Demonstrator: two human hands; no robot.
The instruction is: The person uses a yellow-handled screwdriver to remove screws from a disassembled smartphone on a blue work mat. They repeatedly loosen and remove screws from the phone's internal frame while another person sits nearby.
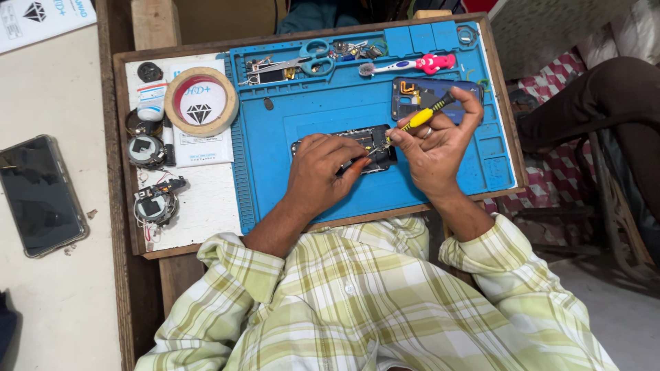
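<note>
An opened black phone [375, 141] with its insides showing lies on a blue work mat [330, 103]. My left hand [320, 168] rests on the phone and pins it down with the fingers. My right hand [433, 148] grips a yellow and black screwdriver [426, 115], its tip touching the phone's upper right part. The phone's dark blue back cover [423, 93] lies just beyond my right hand.
Scissors [309, 58], a pink and white toothbrush [412, 66] and small parts sit at the mat's far edge. A tape roll [201, 103], small round parts [148, 151] and a tube lie on the left. A dark phone [41, 196] rests on the side table. Another person's leg [605, 103] is at right.
</note>
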